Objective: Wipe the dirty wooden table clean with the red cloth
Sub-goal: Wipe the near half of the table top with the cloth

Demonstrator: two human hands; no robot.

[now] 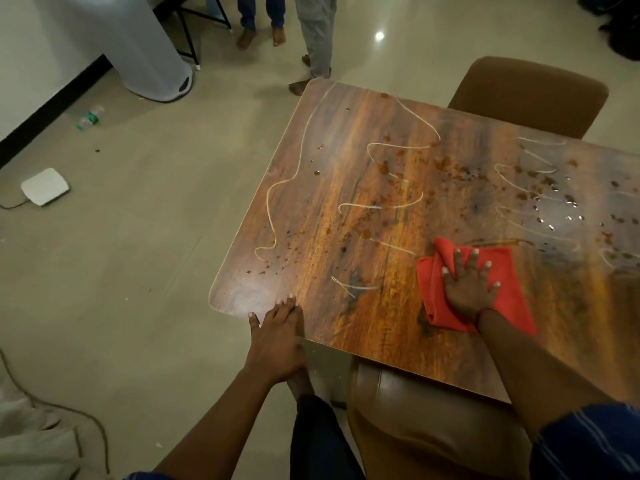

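Note:
The wooden table (332, 188) fills the right half of the head view, streaked with pale squiggly lines, brown-red spots and water drops. The red cloth (512, 299) lies crumpled flat near the table's front edge. My right hand (469, 285) presses down on it with fingers spread. My left hand (277, 337) rests flat on the table's front left corner, fingers together on the edge, holding nothing.
A brown chair (526, 95) stands behind the table and another brown seat (415, 420) is tucked under its near edge. Two people's legs (315, 36) stand on the tiled floor beyond. A plastic bottle (90, 116) and a white device (45, 187) lie on the floor left.

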